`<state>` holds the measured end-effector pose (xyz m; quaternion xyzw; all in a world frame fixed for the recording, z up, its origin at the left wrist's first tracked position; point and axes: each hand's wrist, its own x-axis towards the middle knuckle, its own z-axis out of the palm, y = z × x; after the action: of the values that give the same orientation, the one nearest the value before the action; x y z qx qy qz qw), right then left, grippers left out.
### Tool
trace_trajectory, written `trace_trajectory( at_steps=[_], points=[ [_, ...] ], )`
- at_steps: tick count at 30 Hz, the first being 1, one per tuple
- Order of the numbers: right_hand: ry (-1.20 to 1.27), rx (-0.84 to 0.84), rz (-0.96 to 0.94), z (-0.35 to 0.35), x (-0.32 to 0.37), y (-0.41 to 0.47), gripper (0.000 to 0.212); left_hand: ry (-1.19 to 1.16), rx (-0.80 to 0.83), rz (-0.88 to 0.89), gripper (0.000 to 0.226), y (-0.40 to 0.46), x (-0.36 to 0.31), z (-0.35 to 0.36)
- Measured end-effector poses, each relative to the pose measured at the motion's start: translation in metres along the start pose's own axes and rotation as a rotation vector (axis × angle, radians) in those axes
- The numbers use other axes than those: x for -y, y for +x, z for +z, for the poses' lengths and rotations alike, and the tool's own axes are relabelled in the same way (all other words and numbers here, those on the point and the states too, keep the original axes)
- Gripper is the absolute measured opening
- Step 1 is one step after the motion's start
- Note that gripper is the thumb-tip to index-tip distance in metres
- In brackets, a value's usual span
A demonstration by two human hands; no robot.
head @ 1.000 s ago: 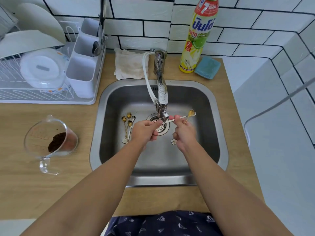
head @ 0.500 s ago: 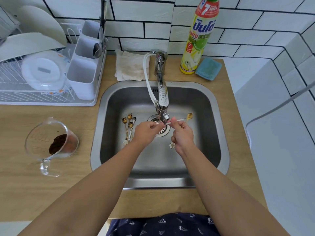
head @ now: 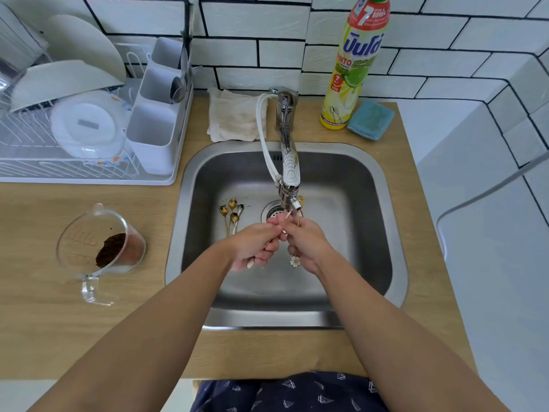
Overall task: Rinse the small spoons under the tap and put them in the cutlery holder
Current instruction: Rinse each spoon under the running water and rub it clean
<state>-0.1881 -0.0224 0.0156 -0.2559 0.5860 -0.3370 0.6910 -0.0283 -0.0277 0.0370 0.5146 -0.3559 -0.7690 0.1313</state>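
Observation:
Both my hands meet under the tap over the sink drain. My left hand grips a white-handled spoon, whose end pokes out below the fist. My right hand pinches a thin gold spoon; its flower-shaped end hangs below the hand and its bowl sits close behind the tap's nozzle. Several more small gold spoons lie together on the sink floor, left of the drain. The white cutlery holder stands on the right end of the dish rack, with a large spoon in a rear compartment.
A clear measuring jug with brown powder stands on the wooden counter left of the sink. Behind the sink are a folded cloth, a dish-soap bottle and a blue sponge. The dish rack holds plates and a lid.
My hands have drawn closer together under the nozzle. The gold spoon has swung from pointing right to nearly upright, and the white-handled spoon now sits deeper in my left fist.

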Motion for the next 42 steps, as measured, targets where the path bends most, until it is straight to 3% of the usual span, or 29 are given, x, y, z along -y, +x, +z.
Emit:
trace_trajectory(
  at_steps=[2, 5, 9, 12, 16, 18, 20, 23, 26, 30, 33, 37, 42],
  points=[
    [-0.008, -0.027, -0.023, 0.0, 0.001, 0.001, 0.014, 0.058, -0.02, 0.008, 0.03, -0.008, 0.007, -0.001],
    [-0.007, -0.154, -0.119, -0.006, 0.003, 0.008, 0.029, 0.081, -0.034, -0.003, 0.023, -0.019, 0.016, -0.002],
    [-0.139, -0.207, -0.198, 0.006, -0.014, 0.008, 0.023, 0.081, -0.061, -0.05, 0.019, -0.024, 0.016, -0.003],
    [-0.262, -0.152, -0.17, 0.011, -0.022, 0.003, 0.048, 0.121, -0.055, -0.094, 0.02, -0.029, 0.018, -0.005],
    [-0.254, -0.203, -0.199, -0.001, -0.01, 0.012, 0.011, 0.114, -0.063, -0.105, 0.02, -0.034, 0.023, -0.003],
    [-0.317, -0.217, -0.23, 0.0, -0.01, 0.013, 0.018, 0.103, -0.071, -0.105, 0.021, -0.034, 0.023, -0.002],
    [-0.362, -0.162, -0.23, 0.005, -0.014, 0.01, 0.012, 0.086, -0.082, -0.113, 0.024, -0.033, 0.019, -0.001],
    [-0.446, -0.053, -0.2, 0.005, -0.019, 0.004, 0.042, 0.076, -0.094, -0.134, 0.028, -0.033, 0.017, -0.001],
    [-0.322, -0.138, -0.223, -0.006, -0.01, 0.01, 0.016, 0.029, -0.096, -0.155, 0.031, -0.035, 0.021, -0.003],
    [-0.358, -0.149, -0.231, 0.0, -0.012, 0.01, 0.014, -0.003, -0.143, -0.182, 0.04, -0.032, 0.019, -0.001],
    [-0.392, -0.06, -0.21, 0.009, -0.018, 0.005, 0.045, 0.06, -0.247, -0.106, 0.046, -0.027, 0.016, 0.002],
    [-0.226, -0.214, -0.208, -0.002, -0.006, 0.016, 0.011, 0.158, -0.309, 0.036, 0.032, -0.026, 0.022, 0.002],
    [-0.355, -0.045, -0.217, 0.008, -0.012, 0.002, 0.04, 0.252, -0.372, 0.094, 0.034, -0.024, 0.023, 0.005]
  ],
)
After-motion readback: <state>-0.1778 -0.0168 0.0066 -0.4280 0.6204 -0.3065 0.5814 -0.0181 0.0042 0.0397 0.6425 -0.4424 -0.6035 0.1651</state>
